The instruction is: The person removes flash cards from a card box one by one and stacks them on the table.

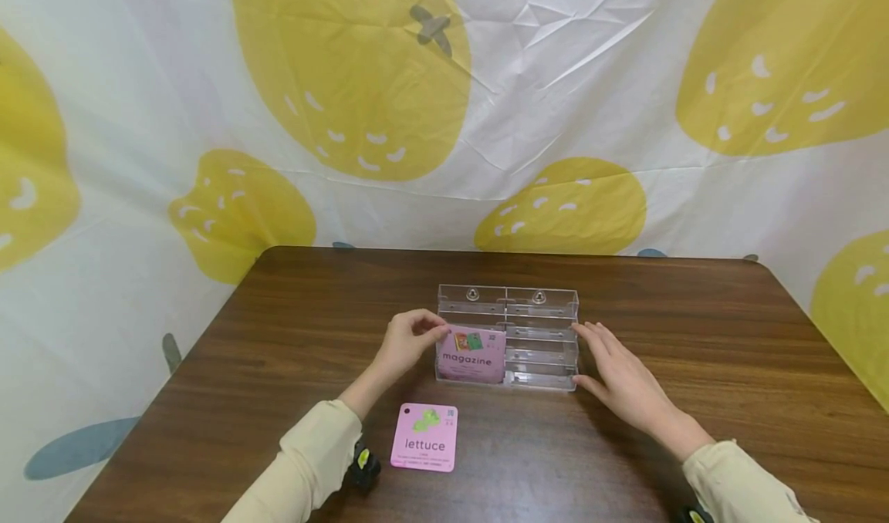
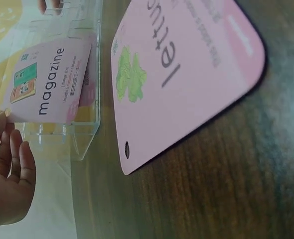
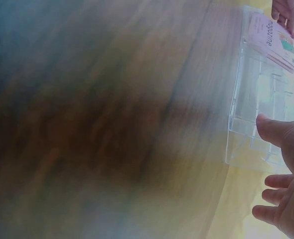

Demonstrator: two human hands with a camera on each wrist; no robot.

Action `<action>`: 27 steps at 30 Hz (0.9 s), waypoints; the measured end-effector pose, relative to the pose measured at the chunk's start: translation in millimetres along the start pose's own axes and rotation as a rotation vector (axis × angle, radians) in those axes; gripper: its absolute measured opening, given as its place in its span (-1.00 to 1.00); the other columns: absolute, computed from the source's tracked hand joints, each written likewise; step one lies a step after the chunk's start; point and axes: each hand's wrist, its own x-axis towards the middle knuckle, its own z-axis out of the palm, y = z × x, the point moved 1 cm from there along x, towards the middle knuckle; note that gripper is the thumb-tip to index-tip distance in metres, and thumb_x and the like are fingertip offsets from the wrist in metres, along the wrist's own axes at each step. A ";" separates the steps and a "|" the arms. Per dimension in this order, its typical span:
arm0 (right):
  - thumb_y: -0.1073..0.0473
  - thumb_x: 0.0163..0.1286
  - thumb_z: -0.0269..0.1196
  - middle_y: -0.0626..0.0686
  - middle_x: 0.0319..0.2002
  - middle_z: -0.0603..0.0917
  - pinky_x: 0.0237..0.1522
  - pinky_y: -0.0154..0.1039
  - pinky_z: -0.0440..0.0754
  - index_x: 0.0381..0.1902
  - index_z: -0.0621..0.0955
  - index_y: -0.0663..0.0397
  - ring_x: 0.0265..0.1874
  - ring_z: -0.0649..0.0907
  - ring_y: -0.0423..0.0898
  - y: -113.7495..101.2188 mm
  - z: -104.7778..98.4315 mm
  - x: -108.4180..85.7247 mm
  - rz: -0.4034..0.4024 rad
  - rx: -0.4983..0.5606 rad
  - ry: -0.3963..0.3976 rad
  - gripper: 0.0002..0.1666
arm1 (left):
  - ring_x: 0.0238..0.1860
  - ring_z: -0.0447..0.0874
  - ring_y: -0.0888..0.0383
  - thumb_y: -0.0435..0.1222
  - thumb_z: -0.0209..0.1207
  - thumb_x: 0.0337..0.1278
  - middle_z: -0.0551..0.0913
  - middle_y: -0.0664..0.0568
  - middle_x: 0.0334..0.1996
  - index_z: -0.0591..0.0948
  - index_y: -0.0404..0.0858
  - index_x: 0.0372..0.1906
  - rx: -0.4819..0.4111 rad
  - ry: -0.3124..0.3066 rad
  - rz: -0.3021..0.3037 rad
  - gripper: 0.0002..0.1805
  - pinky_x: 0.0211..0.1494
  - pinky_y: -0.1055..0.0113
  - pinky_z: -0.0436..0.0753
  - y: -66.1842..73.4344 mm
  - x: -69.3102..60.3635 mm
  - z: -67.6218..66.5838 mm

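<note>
A clear plastic rack (image 1: 541,357) with two columns of tiers stands on the table. In its lower left part sits a pink "magazine" card (image 1: 472,355); the left wrist view shows another pink card behind its lower edge. My left hand (image 1: 408,343) pinches the magazine card's upper left corner between thumb and finger. My right hand (image 1: 625,376) touches the rack's right side with fingers extended, holding nothing. Nearer to me, a pink "lettuce" card (image 1: 424,437) lies face up on the table, with a hole in one corner.
The brown wooden table (image 1: 333,284) has rounded far corners. Behind it hangs a white cloth (image 1: 389,207) with yellow fruit shapes. A black wrist device (image 1: 364,465) sits at my left cuff, close to the lettuce card.
</note>
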 end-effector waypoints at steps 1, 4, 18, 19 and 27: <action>0.23 -0.03 0.41 0.40 0.12 0.35 0.07 0.19 0.33 0.20 0.27 0.34 0.14 0.32 0.34 0.1 0.1 -0.1 0.000 -0.001 0.000 -0.14 | -0.47 0.52 0.25 -0.41 0.23 0.00 0.66 -0.06 -0.46 0.64 -0.34 -0.40 -0.010 0.004 -0.003 -0.95 -0.36 0.46 0.51 0.5 0.0 0.0; 0.23 -0.03 0.41 0.39 0.12 0.35 0.07 0.19 0.33 0.20 0.27 0.33 0.14 0.32 0.34 0.4 0.4 -0.3 0.002 -0.001 0.001 -0.14 | -0.47 0.51 0.26 -0.42 0.22 0.01 0.65 -0.09 -0.46 0.63 -0.37 -0.40 -0.046 0.009 -0.017 -0.94 -0.37 0.48 0.49 2.3 0.3 0.1; 0.22 -0.03 0.41 0.39 0.12 0.35 0.08 0.19 0.33 0.20 0.27 0.32 0.14 0.32 0.34 1.2 1.1 -0.3 0.008 -0.006 -0.004 -0.13 | -0.47 0.48 0.29 -0.40 0.20 0.05 0.60 -0.01 -0.45 0.59 -0.43 -0.32 -0.194 0.014 -0.126 -0.86 -0.32 0.24 0.59 2.9 2.6 3.1; 0.22 -0.03 0.41 0.39 0.12 0.35 0.08 0.19 0.33 0.20 0.27 0.32 0.14 0.32 0.34 1.3 1.2 -0.2 0.008 -0.005 -0.004 -0.13 | -0.47 0.48 0.28 -0.40 0.19 0.06 0.59 0.02 -0.45 0.59 -0.43 -0.32 -0.202 0.017 -0.129 -0.86 -0.32 0.21 0.59 3.1 3.0 3.0; 0.23 -0.04 0.41 0.40 0.12 0.36 0.08 0.19 0.33 0.20 0.27 0.32 0.14 0.33 0.34 1.4 1.0 -0.2 0.006 -0.005 -0.002 -0.13 | -0.46 0.53 0.27 -0.43 0.16 0.08 0.58 0.06 -0.49 0.54 -0.51 -0.27 -0.330 0.051 -0.191 -0.83 -0.20 0.04 0.61 7.6 3.3 2.6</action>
